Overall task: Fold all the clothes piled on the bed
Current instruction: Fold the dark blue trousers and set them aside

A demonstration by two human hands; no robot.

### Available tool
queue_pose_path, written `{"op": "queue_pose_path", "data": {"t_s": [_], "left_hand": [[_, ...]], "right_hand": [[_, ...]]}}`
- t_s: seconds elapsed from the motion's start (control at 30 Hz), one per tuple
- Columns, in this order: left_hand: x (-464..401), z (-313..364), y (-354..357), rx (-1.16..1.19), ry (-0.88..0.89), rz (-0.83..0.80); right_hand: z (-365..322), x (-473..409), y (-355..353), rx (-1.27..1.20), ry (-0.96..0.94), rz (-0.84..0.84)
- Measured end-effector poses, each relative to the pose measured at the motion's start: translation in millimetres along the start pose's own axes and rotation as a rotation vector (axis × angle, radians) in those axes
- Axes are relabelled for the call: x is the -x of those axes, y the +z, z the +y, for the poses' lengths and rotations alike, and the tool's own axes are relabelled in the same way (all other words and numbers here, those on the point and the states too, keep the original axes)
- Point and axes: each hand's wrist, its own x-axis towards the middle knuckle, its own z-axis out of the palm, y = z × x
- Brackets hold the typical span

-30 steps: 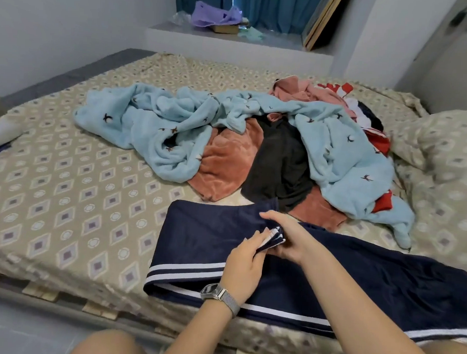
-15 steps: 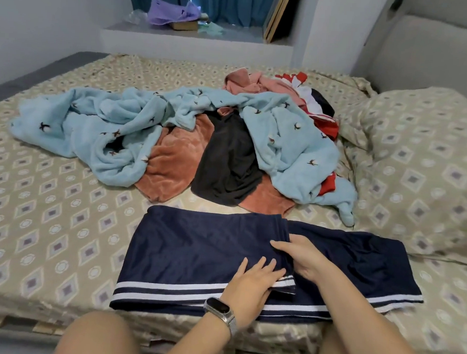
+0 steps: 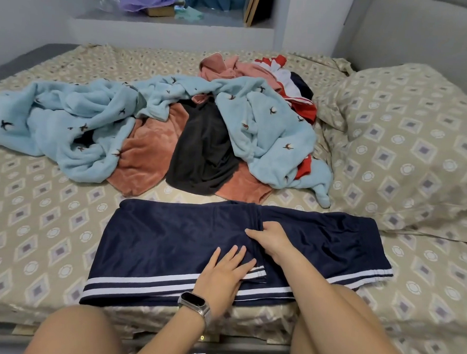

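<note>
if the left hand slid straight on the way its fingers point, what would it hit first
Most likely the right hand. The left hand lies flat on the navy shorts, fingers pointing up and slightly right, toward the right hand's thumb just ahead on the folded edge. The gap between them is hard to judge.

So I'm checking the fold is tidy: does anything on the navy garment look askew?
Slightly: on the navy garment, the folded-over flap's striped hem sits angled above the lower striped hem, not lined up.
</note>
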Motion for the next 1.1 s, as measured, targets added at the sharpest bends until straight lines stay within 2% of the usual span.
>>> {"op": "queue_pose_path", "data": {"t_s": [0.27,0.37,0.43,0.67,0.73,0.8,0.87,0.97,1.03,1.1], "left_hand": [[10,-7,-14,-0.062,-0.085,-0.041],[15,-17,-15,-0.092,-0.116,-0.072],[18,-26,-12,-0.126,-0.097,-0.009],[37,-58,-1,-0.128,-0.044,0.006],[40,-58,-7,-0.108,-0.063,-0.068],[41,-57,-13,-0.05,-0.086,-0.031],[38,-49,-17,0.121,-0.17,-0.058],[33,-37,-16,0.273,-0.283,0.023],[30,-31,-20,0.274,-0.345,0.021],[25,-22,-25,0.233,-0.398,0.011]], "right_hand": [[-4,3,6,-0.047,-0.024,-0.17],[-5,3,21,-0.075,-0.063,-0.181],[-7,1,31,-0.099,-0.067,-0.186],[-8,3,50,-0.164,-0.033,-0.28],[-9,6,49,-0.144,-0.039,-0.291],[-11,9,48,-0.143,-0.053,-0.286],[-13,16,45,-0.116,-0.071,-0.284],[-20,24,33,-0.165,-0.036,-0.276],[-28,32,15,-0.172,0.032,-0.195],[-33,39,-11,-0.021,0.01,-0.042]]}}
